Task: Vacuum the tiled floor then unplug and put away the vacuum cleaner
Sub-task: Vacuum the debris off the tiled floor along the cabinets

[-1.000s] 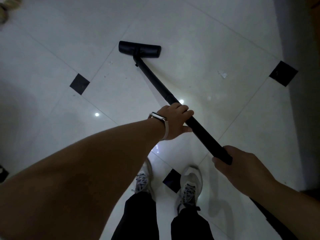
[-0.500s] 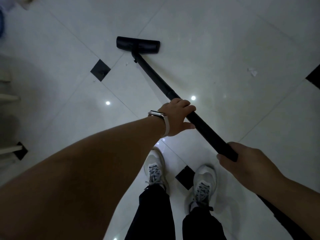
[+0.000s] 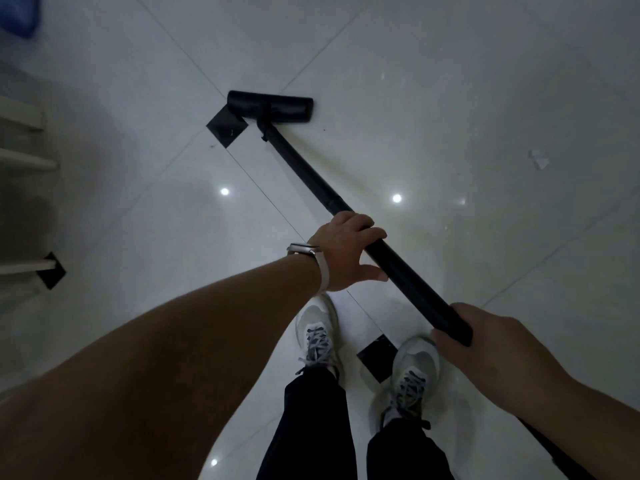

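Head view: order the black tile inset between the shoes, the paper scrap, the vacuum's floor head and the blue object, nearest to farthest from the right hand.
1. Black tile inset, just left of the right hand.
2. Paper scrap, ahead on the right.
3. Floor head, ahead to the left.
4. Blue object, far left corner.

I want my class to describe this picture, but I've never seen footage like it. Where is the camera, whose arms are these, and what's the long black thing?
The camera sits on a person's head, looking down, so the arms and shoes are their own. The left hand and right hand both grip the black vacuum wand. Its floor head rests on the white tiled floor, over one corner of a small black inset tile. A paper scrap lies off to the right.
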